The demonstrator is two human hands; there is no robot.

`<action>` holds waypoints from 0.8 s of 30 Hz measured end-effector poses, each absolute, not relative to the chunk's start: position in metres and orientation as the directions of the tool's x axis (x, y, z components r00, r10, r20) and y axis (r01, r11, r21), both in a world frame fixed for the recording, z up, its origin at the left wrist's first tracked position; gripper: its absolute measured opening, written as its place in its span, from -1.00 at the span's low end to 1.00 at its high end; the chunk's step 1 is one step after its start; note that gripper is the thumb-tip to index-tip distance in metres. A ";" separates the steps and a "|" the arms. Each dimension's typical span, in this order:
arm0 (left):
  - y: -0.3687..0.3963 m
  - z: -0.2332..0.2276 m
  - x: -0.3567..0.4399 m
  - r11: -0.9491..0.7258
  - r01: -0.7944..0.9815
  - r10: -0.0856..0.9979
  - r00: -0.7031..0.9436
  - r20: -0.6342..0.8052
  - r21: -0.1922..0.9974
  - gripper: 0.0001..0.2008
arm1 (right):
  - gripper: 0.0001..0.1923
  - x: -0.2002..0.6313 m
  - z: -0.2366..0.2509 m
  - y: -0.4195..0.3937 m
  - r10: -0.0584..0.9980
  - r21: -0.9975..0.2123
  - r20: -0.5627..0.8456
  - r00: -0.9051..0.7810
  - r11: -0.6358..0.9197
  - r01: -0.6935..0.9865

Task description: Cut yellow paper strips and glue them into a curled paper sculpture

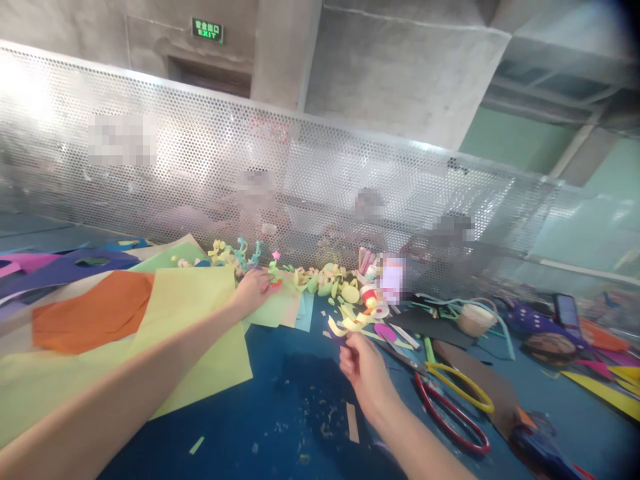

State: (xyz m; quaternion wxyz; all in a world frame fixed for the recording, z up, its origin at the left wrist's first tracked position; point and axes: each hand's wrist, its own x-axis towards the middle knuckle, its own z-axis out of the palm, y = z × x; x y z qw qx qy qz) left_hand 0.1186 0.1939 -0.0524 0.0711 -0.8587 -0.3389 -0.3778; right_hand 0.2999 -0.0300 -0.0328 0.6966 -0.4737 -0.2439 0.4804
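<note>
Left hand (254, 288): arm extended fwd, palm down, fingers loosely spread, tips resting on small coloured paper cut-outs (274, 279) (pink/green bits) at the far edge of the paper stack. Nothing pinched, contact only.

Right hand (361, 363): nearer the body, fingers curled together; thumb and forefinger pinch one end of a curled yellow paper strip (345, 325). The strip runs up and away from the fingertips into the scrap pile.

Around left hand:
- Directly under wrist and forearm: light yellow-green paper sheet (195, 320), flat on the blue table (300, 400).
- Further left of forearm: orange paper sheet (93, 310), partly under the yellow-green one.
- Beyond that, far left: purple paper (65, 265).
- Just past fingertips: row of small paper figures (235, 252), multi-colour.

Around right hand:
- Just beyond fingertips: pile of yellow/green paper scraps (340, 283).
- Right of hand, close: scissors (450, 393), one yellow handle, one red, lying flat, blades pointing toward the hand.
- Under the scissors: brown paper sheet (480, 380).
- Further right and beyond: small woven basket (475, 319).
- Below wrist, on table: loose tan strip (353, 422) and fine paper crumbs.

Behind everything: perforated metal screen (320, 167) along the table's far edge. Blurred shapes show behind it, no detail readable.
</note>
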 end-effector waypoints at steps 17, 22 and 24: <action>0.198 -0.056 0.118 -0.725 0.675 0.566 0.474 0.675 0.134 -0.72 | -0.62 0.314 -0.024 -0.032 0.990 -0.903 -0.037 0.133 0.024 -0.430; 0.199 -0.060 0.118 -0.691 0.707 0.594 0.433 0.678 0.154 -0.73 | -0.65 0.314 -0.026 -0.032 0.996 -0.905 -0.041 0.083 -0.002 -0.425; 0.197 -0.061 0.118 -0.681 0.713 0.604 0.415 0.680 0.169 -0.73 | -0.65 0.314 -0.027 -0.032 0.995 -0.903 -0.040 0.091 0.003 -0.429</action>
